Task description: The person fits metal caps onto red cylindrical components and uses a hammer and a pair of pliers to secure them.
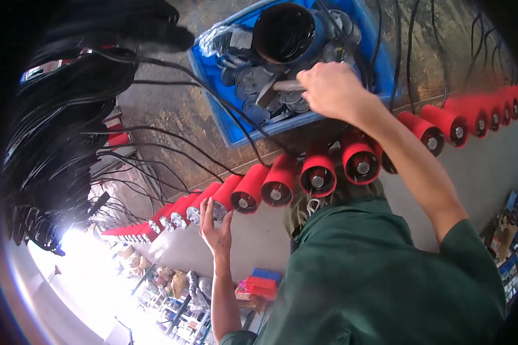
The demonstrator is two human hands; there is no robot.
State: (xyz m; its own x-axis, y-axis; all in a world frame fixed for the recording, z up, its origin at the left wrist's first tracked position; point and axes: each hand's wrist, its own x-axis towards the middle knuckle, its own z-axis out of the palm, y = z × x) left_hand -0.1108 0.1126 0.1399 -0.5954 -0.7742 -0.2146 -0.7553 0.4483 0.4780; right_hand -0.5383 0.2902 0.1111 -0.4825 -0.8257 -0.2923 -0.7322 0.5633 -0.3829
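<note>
1. Head view, pose: the left hand (217, 231) reaches up from the lower edge, its fingers and thumb spread around the end of one cylinder; whether they press on it I cannot tell. The right hand (332, 86), well apart from it and further over the bench, is closed around the handle of a hammer with a pale wooden handle and a metal head (285, 85). The right forearm slants in from the lower right.
2. Head view, the pieces: the smooth red cylinder (228, 187) at the left hand's fingertips carries a silvery metal disc (218, 210) on its near end, partly hidden by the fingers. It belongs to a long row of similar red cylinders running to both sides of the hands; several right of the left hand show open ends with a metal stud inside.
3. Head view, surroundings: under the right hand and hammer is a blue plastic crate (296, 122) with grey metal discs (253, 79) and a black round container (318, 40). Black cables (164, 82) cross the worn brown bench (167, 109) beyond the left hand, some over the crate. The right forearm hides part of the row.
</note>
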